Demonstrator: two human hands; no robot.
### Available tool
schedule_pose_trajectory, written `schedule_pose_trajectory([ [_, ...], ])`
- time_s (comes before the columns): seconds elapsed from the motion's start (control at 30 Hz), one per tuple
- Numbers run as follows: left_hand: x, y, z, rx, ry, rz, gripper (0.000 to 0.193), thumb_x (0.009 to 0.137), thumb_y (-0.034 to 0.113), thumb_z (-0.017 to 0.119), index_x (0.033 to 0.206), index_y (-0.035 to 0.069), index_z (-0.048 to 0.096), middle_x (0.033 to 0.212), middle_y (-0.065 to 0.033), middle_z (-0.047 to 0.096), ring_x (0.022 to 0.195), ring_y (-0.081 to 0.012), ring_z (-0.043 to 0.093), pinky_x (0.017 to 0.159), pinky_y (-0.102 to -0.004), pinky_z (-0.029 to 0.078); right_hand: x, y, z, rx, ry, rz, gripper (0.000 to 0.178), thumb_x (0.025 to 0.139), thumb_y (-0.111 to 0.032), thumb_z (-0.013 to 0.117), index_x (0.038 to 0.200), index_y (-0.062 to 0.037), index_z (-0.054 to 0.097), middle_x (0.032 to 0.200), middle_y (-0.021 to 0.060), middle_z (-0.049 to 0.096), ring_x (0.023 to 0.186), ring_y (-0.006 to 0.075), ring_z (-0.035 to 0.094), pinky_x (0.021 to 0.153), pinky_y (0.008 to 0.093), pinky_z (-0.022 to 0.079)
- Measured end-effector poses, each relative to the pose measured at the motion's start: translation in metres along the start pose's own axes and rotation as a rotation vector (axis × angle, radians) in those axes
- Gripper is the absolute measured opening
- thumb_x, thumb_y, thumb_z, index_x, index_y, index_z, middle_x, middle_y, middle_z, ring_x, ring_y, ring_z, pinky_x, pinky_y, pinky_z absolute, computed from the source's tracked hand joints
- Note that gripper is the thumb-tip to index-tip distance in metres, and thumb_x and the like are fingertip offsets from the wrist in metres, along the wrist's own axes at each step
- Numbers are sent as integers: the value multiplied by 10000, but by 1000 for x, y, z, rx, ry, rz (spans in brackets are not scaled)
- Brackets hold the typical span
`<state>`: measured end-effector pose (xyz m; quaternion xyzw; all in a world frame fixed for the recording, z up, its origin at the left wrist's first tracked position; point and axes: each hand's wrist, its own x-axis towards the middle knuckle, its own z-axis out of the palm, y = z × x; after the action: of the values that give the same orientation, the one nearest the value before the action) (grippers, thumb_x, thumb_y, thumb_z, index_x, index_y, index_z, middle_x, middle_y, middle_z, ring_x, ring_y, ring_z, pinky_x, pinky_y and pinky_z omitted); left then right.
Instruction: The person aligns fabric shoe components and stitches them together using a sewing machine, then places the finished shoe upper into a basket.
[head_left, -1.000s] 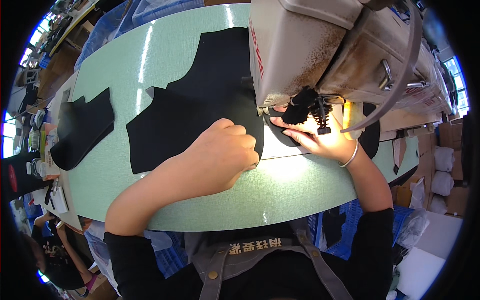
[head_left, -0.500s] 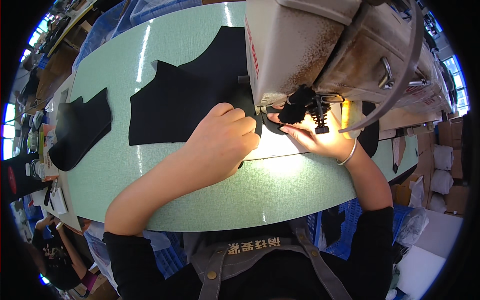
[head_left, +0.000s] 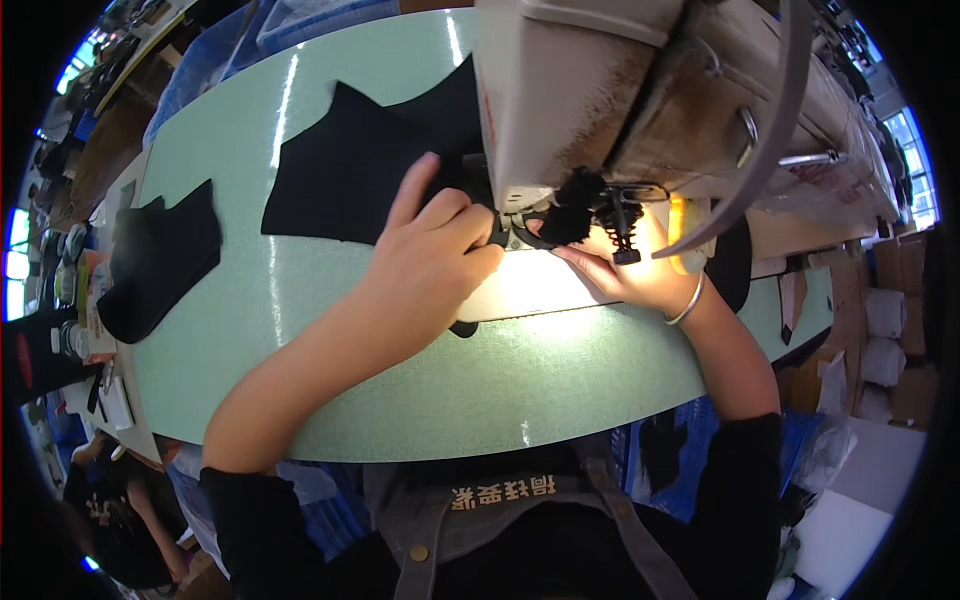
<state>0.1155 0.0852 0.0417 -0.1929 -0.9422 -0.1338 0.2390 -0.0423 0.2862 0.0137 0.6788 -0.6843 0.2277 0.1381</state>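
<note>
A large black fabric piece (head_left: 350, 180) lies flat on the pale green table, its right part running under the head of a sewing machine (head_left: 570, 90). Beside the presser foot (head_left: 513, 232), my left hand (head_left: 430, 255) pinches the fabric's edge, with the index finger stretched forward over the cloth. On the other side of the foot, my right hand (head_left: 640, 270) holds a narrow black edge of the fabric between thumb and fingers. Machine parts and a fuzzy black tuft (head_left: 572, 215) partly hide those fingers. Lamp light falls on the pale machine plate (head_left: 530, 285).
Another black fabric piece (head_left: 165, 260) rests on the left of the green table (head_left: 400, 400). A curved grey tube (head_left: 775, 150) arches in front of the machine at right. Blue crates (head_left: 325, 20) stand behind the table. A co-worker (head_left: 120, 510) is at lower left.
The large black piece has turned, its near left edge shifting away from me. My left index finger has straightened out from the curled hand. My right hand stays beside the foot.
</note>
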Motion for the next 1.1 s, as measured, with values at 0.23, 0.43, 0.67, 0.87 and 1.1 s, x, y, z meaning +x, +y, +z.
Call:
schedule_pose_trajectory([
  [0.23, -8, 6, 5, 1, -149, -104, 138, 760, 60, 680, 898, 54, 676, 933, -42, 636, 949, -229, 587, 900, -378, 422, 1, -2, -10, 47, -140, 45, 213, 831, -135, 710, 1042, -121, 730, 944, 50, 715, 810, 211, 681, 702, 335, 541],
  [0.43, -8, 5, 20, 2, 31, -68, 74, 727, 59, 614, 799, 70, 610, 776, -29, 495, 766, -187, 497, 749, -331, 381, 1, -1, 2, 19, -75, -24, 249, 792, -58, 704, 1040, -81, 715, 905, 52, 699, 803, 221, 677, 692, 338, 540],
  [0.67, -13, 3, 21, -15, 51, -77, 76, 733, 66, 625, 808, 65, 617, 777, -30, 499, 757, -187, 507, 730, -337, 379, 9, -10, -13, 36, -46, -12, 191, 699, -61, 712, 885, -72, 669, 825, 87, 630, 746, 267, 622, 671, 383, 501],
  [0.87, -9, 5, 20, 23, 29, -39, 172, 724, 36, 604, 893, 12, 625, 815, -49, 508, 759, -195, 517, 729, -343, 385, 7, -11, -13, 52, 16, -38, 231, 693, -26, 723, 918, -68, 690, 844, 80, 661, 717, 252, 647, 622, 367, 513],
  [1.1, -11, 9, 24, 40, 31, -52, 208, 709, 29, 599, 913, -5, 617, 805, -53, 490, 752, -190, 516, 727, -334, 383, -2, -6, -6, 28, -48, -37, 158, 698, -66, 716, 848, -70, 670, 835, 76, 632, 730, 254, 614, 643, 371, 484],
])
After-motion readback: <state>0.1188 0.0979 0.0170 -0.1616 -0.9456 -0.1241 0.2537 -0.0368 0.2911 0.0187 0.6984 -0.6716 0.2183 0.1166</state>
